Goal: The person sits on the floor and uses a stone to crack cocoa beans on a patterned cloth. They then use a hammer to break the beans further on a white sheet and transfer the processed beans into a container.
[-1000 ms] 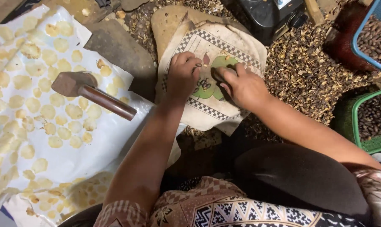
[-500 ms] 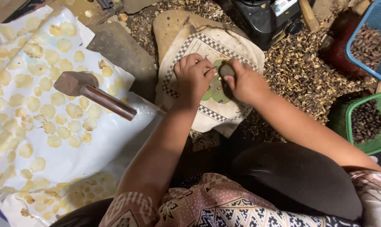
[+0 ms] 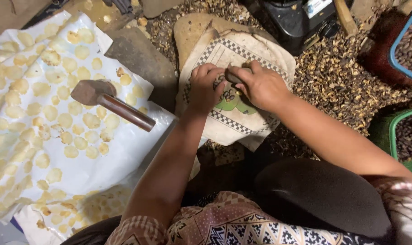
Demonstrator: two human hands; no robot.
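Observation:
My left hand (image 3: 205,88) and my right hand (image 3: 257,85) meet over a printed cloth sack (image 3: 242,118) that covers a flat stone (image 3: 192,27). The right hand's fingers are closed on a small dark stone (image 3: 233,75). A small yellowish nut (image 3: 238,92) shows between the two hands. The left hand's fingers curl down against the sack beside it; what they pinch is hidden.
A hammer (image 3: 113,102) with a wooden handle lies on white plastic sheets (image 3: 79,168) covered with several flattened yellow discs. Brown husks (image 3: 337,81) litter the ground to the right. A blue basket (image 3: 408,45) and a green basket (image 3: 406,136) hold dark nuts. A black device (image 3: 297,20) stands behind.
Both hands have drawn closer together at the middle of the sack, and the right hand has closed over the dark stone. The hammer has not moved.

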